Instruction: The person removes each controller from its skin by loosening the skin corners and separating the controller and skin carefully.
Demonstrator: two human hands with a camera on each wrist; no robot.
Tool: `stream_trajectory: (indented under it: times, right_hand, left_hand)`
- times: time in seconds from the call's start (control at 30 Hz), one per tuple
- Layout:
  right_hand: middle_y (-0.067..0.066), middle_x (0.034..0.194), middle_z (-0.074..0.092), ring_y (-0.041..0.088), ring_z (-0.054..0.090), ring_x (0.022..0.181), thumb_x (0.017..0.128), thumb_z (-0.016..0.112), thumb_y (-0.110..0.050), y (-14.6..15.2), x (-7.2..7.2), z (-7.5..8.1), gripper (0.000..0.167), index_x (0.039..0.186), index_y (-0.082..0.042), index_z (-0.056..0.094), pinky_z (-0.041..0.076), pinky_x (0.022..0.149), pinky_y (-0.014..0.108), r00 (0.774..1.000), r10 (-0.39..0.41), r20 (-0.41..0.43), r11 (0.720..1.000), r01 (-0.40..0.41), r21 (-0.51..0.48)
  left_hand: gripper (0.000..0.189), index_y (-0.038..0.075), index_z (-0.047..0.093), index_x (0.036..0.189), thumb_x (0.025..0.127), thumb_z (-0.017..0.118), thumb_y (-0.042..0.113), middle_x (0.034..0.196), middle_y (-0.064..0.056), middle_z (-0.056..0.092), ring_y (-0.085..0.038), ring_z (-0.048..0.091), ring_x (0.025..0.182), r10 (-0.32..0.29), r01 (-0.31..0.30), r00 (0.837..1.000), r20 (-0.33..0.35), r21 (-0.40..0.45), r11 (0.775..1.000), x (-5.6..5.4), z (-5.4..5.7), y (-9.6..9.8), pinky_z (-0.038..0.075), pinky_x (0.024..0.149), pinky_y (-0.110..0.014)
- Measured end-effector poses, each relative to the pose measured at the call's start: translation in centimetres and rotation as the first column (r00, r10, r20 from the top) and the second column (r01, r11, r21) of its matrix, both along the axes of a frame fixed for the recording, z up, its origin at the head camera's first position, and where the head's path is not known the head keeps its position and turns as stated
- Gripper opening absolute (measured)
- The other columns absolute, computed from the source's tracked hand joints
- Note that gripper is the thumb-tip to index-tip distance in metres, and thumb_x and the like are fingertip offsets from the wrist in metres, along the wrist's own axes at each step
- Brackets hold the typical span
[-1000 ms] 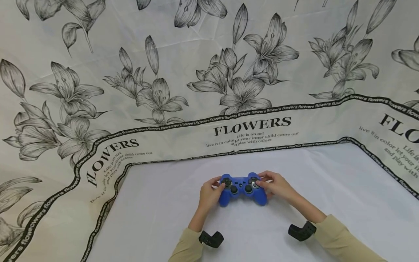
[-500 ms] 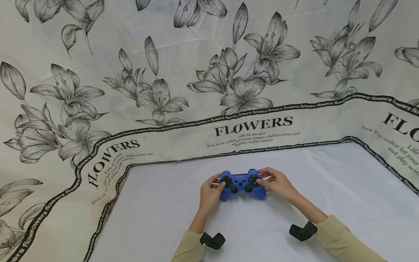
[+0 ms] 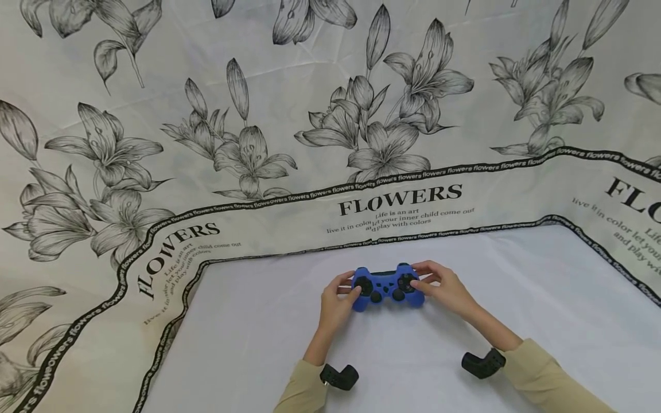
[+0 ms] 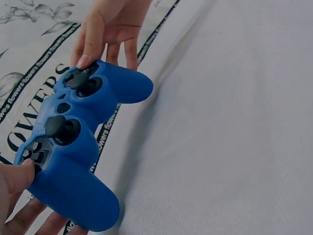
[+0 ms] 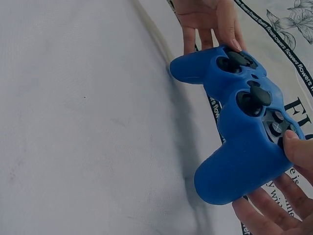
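Both hands hold a blue game controller [image 3: 387,281] with black thumbsticks, its face turned up toward the person. My left hand [image 3: 339,301] grips its left end, the thumb on the directional pad and the fingers behind. At the other end my right hand [image 3: 445,289] pinches it, thumb over the round buttons and fingers beneath. In the left wrist view the game controller [image 4: 73,132] shows both thumbsticks and its two rounded handles. The right wrist view has the right thumb [image 5: 296,147] resting at the button cluster of the controller.
A white cloth [image 3: 248,338] covers the table. Behind it rises a hanging cloth [image 3: 279,229] printed with grey lilies and the word FLOWERS. Black camera mounts, one on the left wrist [image 3: 339,377] and one on the right [image 3: 483,363], stick out inward over the table.
The controller has shifted slightly right and up in the head view, both hands moving with it. Its handles look shorter as it tilts. The grip stays the same.
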State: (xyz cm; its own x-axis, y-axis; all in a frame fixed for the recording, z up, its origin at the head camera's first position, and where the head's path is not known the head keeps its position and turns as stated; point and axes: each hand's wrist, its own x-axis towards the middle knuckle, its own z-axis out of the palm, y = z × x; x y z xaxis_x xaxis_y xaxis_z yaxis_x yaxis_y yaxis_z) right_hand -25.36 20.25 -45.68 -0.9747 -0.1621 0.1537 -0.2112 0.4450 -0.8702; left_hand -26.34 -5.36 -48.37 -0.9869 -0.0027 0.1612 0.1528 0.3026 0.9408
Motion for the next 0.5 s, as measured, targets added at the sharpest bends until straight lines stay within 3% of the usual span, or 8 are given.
stream_trajectory:
  times: [0.37, 0.5]
  right_hand:
    - [0.020, 0.115, 0.063, 0.022, 0.063, 0.094, 0.090, 0.069, -0.021, 0.19, -0.58, -0.79, 0.042, 0.124, 0.000, 0.057, 0.052, 0.071, 0.022, 0.999, -0.012, -0.029, 1.000, 0.013, 0.016]
    - [0.020, 0.115, 0.063, 0.019, 0.063, 0.093, 0.089, 0.070, -0.019, 0.23, -0.65, -0.90, 0.041, 0.123, 0.001, 0.057, 0.051, 0.073, 0.021, 0.999, -0.001, -0.044, 1.000, 0.001, 0.010]
  left_hand:
    - [0.035, 0.010, 0.065, 0.120, 0.086, 0.071, 0.011, 0.108, -0.012, 0.065, -0.023, 0.064, 0.099, -0.065, 0.065, 0.998, -0.013, 0.052, 0.996, -0.49, -0.27, -0.34, 0.055, 0.083, -0.033]
    - [0.035, 0.009, 0.065, 0.120, 0.085, 0.071, 0.009, 0.108, -0.013, 0.065, -0.024, 0.064, 0.100, -0.064, 0.064, 0.998, -0.003, 0.069, 0.996, -0.56, -0.08, -0.38, 0.055, 0.083, -0.033]
